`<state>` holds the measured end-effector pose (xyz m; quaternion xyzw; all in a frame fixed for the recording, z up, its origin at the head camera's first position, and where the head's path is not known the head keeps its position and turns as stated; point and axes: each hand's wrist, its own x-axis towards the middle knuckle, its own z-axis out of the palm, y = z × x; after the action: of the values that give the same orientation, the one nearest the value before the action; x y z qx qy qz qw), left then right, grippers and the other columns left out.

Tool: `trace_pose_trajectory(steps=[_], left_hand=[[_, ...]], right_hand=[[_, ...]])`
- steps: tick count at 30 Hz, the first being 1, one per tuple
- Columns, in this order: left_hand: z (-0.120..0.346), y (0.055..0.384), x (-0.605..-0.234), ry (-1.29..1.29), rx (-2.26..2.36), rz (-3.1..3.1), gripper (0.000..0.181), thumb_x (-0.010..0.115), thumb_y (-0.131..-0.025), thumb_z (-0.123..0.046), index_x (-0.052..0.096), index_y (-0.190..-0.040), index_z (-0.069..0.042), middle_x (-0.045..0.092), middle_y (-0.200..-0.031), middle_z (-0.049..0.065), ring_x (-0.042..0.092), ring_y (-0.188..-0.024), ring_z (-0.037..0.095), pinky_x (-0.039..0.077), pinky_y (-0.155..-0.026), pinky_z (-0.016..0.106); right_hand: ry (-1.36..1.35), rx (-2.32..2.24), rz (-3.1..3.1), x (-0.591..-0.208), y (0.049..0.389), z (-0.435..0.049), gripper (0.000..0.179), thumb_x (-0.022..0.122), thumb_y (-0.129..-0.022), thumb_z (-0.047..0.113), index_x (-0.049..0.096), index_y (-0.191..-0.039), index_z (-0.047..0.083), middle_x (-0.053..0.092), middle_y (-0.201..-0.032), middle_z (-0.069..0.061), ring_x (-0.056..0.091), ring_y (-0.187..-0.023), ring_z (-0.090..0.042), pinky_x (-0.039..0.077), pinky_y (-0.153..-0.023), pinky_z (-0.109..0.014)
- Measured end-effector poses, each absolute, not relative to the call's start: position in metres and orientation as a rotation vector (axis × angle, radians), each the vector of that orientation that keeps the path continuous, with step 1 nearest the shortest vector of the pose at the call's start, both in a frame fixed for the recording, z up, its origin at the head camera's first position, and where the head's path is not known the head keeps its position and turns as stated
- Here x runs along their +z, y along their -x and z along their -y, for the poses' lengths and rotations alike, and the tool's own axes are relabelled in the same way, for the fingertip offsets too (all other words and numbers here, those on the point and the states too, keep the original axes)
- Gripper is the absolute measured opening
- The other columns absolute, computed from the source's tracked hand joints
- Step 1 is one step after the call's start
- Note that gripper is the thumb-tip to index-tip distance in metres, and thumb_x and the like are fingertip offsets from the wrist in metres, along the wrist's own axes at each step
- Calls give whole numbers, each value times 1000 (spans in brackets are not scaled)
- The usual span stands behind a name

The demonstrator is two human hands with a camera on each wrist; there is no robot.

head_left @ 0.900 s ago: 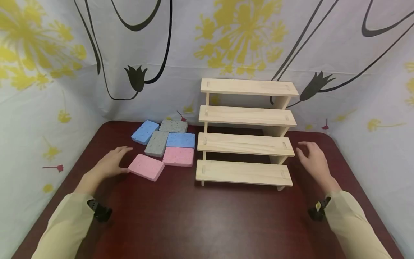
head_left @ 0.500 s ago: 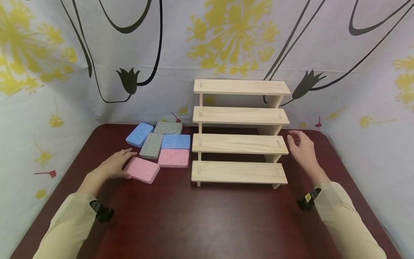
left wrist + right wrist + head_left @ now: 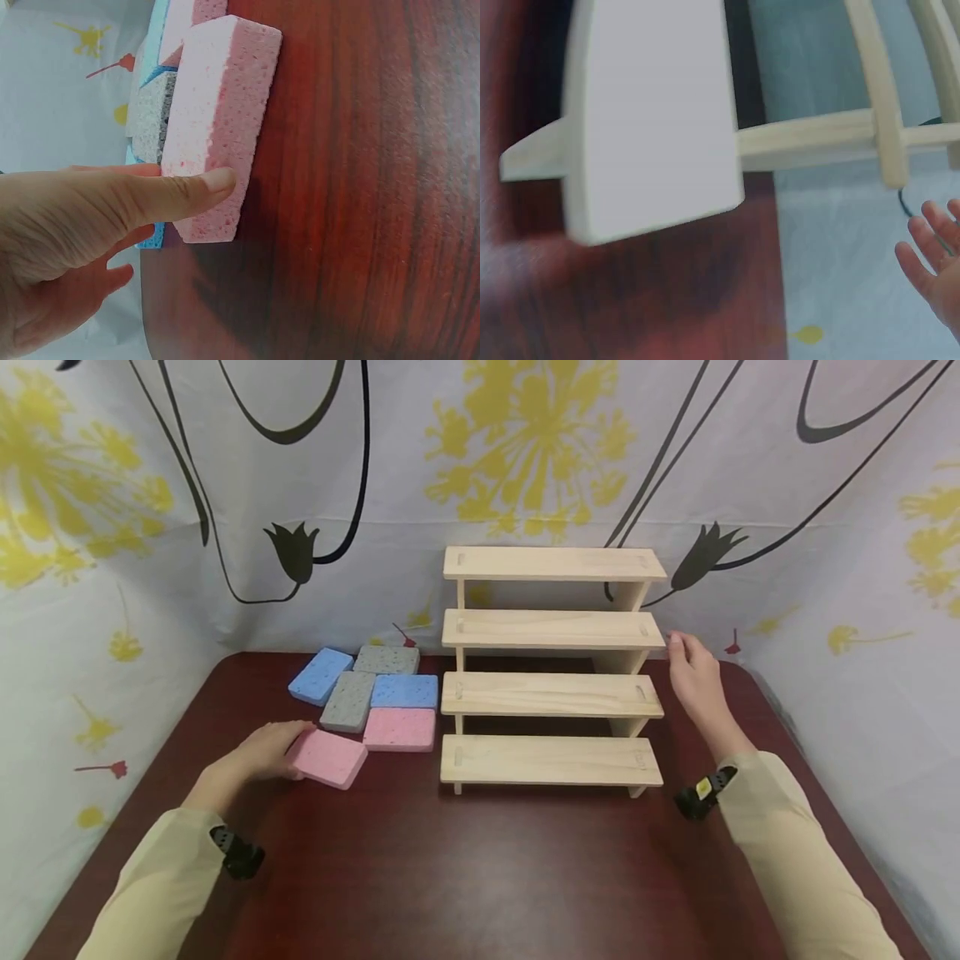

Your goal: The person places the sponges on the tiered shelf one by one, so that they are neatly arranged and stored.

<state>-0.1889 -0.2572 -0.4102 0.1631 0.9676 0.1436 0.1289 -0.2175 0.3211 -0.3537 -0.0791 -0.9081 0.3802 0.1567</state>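
Observation:
My left hand (image 3: 262, 753) pinches the left end of a pink sponge (image 3: 330, 758) lying at the front of a group of sponges. In the left wrist view, the thumb of that hand (image 3: 82, 214) presses the near edge of the pink sponge (image 3: 217, 97), while the fingers go behind it. My right hand (image 3: 696, 681) is raised beside the right end of a four-tier wooden display stand (image 3: 551, 762), level with its second tier from the top. The right wrist view has this hand (image 3: 941, 274) with relaxed fingers and nothing in them, near the stand (image 3: 660, 112).
Behind the held sponge lie another pink sponge (image 3: 401, 729), two blue sponges (image 3: 405, 691) and two grey sponges (image 3: 348, 702), packed closely. The dark red table (image 3: 480, 868) extends in front. Patterned white cloth (image 3: 390, 460) encloses the back and sides.
My left hand has closed on the pink sponge's left end. My right hand has moved forward along the stand's right side. The head view has shifted slightly.

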Motion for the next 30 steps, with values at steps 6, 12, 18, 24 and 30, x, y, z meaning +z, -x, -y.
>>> trace_pose_trajectory(steps=[6, 12, 18, 24, 30], left_hand=[[259, 189, -414, -505, 434, -2818, 71, 77, -69, -13, 43, -129, 3, 47, -129, 29, 40, -120, 44, 20, -104, 61], [259, 189, -413, -499, 426, -2810, 77, 78, -68, -14, 40, -133, 3, 45, -131, 28, 39, -120, 43, 22, -103, 61], [263, 187, -411, -524, 437, -2823, 79, 79, -67, -16, 40, -133, 4, 44, -128, 29, 41, -114, 43, 31, -96, 63], [268, 179, -410, -460, 578, -2741, 74, 77, -70, -15, 39, -129, 5, 36, -126, 30, 36, -110, 41, 36, -91, 63], [267, 175, -404, -510, 707, -2726, 77, 78, -69, -23, 37, -126, 7, 42, -123, 28, 41, -106, 37, 38, -91, 60]], right_hand=[[234, 1150, 2613, -341, 229, -312, 60, 26, -97, 44, 36, -139, 3, 42, -136, -25, 43, -123, -41, 34, -100, -54], [173, 1175, 2594, -338, 240, -306, 56, 34, -96, 38, 39, -137, 0, 47, -132, -24, 48, -118, -38, 40, -97, -49], [198, 1261, 2570, -340, 237, -307, 54, 37, -95, 37, 41, -136, 3, 50, -130, -21, 56, -102, -15, 47, -85, -24], [220, 1446, 2449, -345, 239, -304, 53, 41, -94, 35, 42, -136, 3, 49, -131, -22, 46, -80, 11, 41, -68, -4], [290, 1483, 2460, -345, 240, -302, 55, 39, -94, 40, 38, -139, 8, 46, -136, -18, 50, -95, -2, 46, -85, -20]])
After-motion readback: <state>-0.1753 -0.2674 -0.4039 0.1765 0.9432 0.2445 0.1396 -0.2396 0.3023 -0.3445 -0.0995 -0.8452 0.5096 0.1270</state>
